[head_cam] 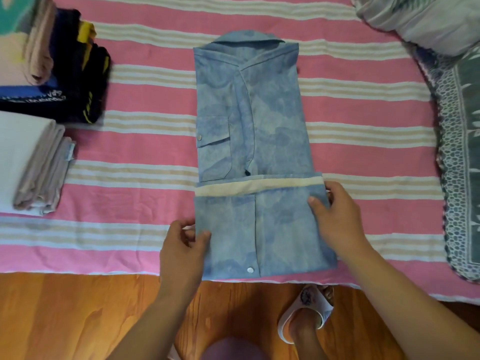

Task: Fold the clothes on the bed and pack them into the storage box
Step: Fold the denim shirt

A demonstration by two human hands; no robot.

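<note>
Gripping one blue shirt [259, 126], left hand [181, 245], right hand [335, 219]

A patterned grey cushion [459, 141] lies at the bed's right edge, beside a crumpled grey quilt [426, 19]. Below, a wooden floor [78, 315] and a white slipper [309, 313].

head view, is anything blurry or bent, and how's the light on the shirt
Head view: the blue shirt and both hands, left hand and right hand, read fairly sharp under soft, even light with no glare; the folded clothes at the left edge look smeared; the wide lens bows the bed sheet stripes and the pillow at the right.
</note>
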